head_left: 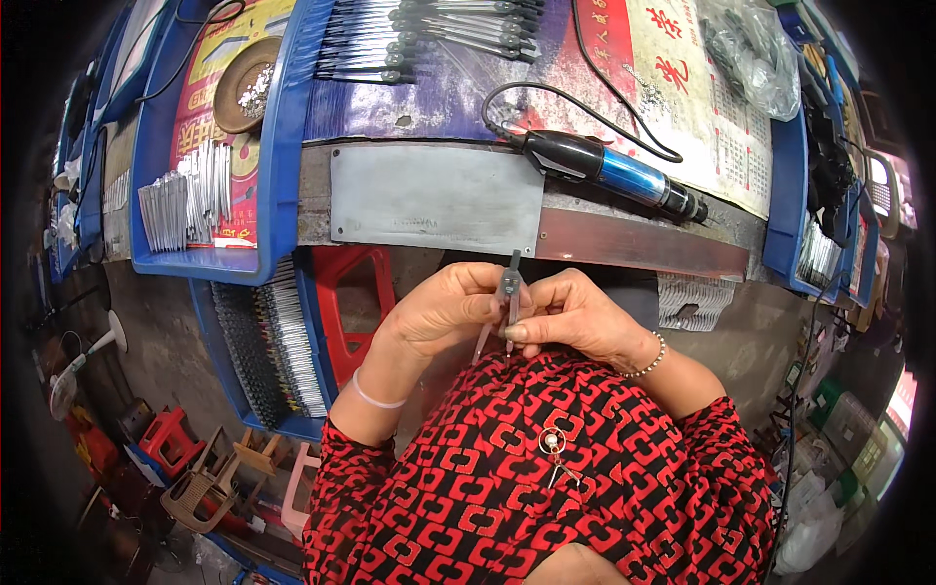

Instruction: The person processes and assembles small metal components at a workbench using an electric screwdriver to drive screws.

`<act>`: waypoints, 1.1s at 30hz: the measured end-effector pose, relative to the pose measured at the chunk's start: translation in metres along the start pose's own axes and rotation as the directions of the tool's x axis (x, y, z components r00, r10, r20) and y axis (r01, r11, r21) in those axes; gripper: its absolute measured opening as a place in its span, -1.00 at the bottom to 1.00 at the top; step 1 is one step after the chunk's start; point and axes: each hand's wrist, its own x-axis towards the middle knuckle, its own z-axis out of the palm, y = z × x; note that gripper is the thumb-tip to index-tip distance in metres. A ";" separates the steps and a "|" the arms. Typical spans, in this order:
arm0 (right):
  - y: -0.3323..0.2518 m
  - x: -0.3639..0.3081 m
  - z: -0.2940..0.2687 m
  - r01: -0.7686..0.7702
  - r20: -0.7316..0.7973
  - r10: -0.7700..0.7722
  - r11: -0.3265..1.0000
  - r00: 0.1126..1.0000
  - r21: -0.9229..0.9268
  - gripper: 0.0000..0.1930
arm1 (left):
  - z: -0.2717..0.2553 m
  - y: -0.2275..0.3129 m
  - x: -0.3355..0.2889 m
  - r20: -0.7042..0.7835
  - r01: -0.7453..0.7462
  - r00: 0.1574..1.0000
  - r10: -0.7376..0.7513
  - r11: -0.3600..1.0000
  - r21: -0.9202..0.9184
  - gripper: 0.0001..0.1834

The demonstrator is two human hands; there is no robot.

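Note:
A drawing compass (510,283) with a dark handle and two thin legs is held upright between my hands, close to my body and just below the bench edge. My left hand (451,307) pinches its head between thumb and fingers. My right hand (577,314) closes on the same compass from the other side, its thumb at the legs. The fingers partly hide the hinge. Beyond my hands, a metal plate (434,200) is fixed along the front of the bench.
A blue and black electric screwdriver (624,174) lies on the bench, its cord looping behind. Finished-looking compasses (375,44) lie in rows farther back. At left, a blue bin (283,185) holds silver metal legs (187,200) and a brown bowl (226,97) of small parts. A red stool (336,331) stands below.

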 end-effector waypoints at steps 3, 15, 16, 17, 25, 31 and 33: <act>-0.003 0.003 0.001 0.047 0.008 -0.046 0.998 0.999 -0.034 -0.83 | -0.009 -0.002 0.003 0.084 -0.139 0.986 0.145 0.988 -0.068 -0.65; -0.010 0.001 -0.001 0.142 -0.085 -0.145 0.989 0.986 -0.034 -0.82 | -0.004 0.017 -0.014 -0.084 -0.183 0.977 0.194 0.975 0.127 -0.80; -0.012 0.001 0.000 0.140 -0.084 -0.143 0.989 0.986 -0.036 -0.82 | 0.000 0.021 -0.018 -0.172 -0.115 0.972 0.160 0.963 0.245 -0.82; -0.013 0.001 0.001 0.233 -0.138 -0.243 0.969 0.960 -0.087 -0.80 | 0.006 0.018 -0.018 -0.214 -0.107 0.959 0.187 0.935 0.339 -0.81; -0.016 0.000 0.004 0.370 -0.120 -0.458 0.824 0.881 -0.430 -0.82 | 0.036 0.004 -0.016 -0.173 -0.038 0.804 0.569 0.339 0.940 -0.75; -0.011 -0.002 0.004 0.342 -0.064 -0.417 0.815 0.907 -0.468 -0.83 | 0.031 -0.005 -0.018 -0.279 -0.065 0.938 0.205 0.896 0.439 -0.80; -0.008 -0.002 0.004 0.350 -0.074 -0.420 0.830 0.904 -0.434 -0.83 | 0.034 -0.008 -0.019 -0.284 -0.071 0.941 0.185 0.927 0.369 -0.83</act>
